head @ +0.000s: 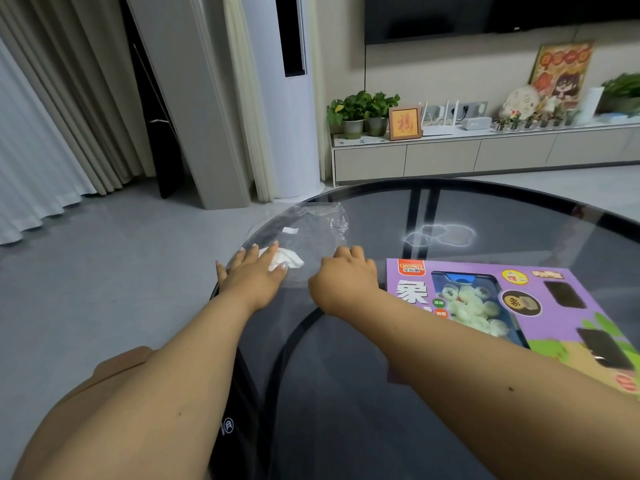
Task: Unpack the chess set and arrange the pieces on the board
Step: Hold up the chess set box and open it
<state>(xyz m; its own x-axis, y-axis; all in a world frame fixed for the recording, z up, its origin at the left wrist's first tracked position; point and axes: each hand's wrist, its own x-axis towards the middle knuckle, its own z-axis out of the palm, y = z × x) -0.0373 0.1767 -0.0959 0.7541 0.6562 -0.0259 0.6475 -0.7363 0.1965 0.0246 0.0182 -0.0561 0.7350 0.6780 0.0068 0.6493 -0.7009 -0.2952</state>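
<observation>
- My two forearms reach forward over the dark glass surface (346, 393).
- Chess set box (568, 306), purple, lies flat on the surface at my right, just beside my right wrist. Lid on; pale round pieces (474, 308) visible through its clear window.
- Right hand (341, 282): grip closed, fingers curled under, knuckles up, resting at the near edge of a clear plastic sheet (311, 226). Can't tell whether it pinches the plastic.
- Left hand (254, 275): grip open, fingers straight and spread, pressing flat on the plastic and a crumpled white tissue (289, 259).
- Plastic sheet spreads away from both hands toward the surface's far left rim.
- Beyond: grey floor, curtains, low TV cabinet (485, 157) with potted plants (360, 112).
</observation>
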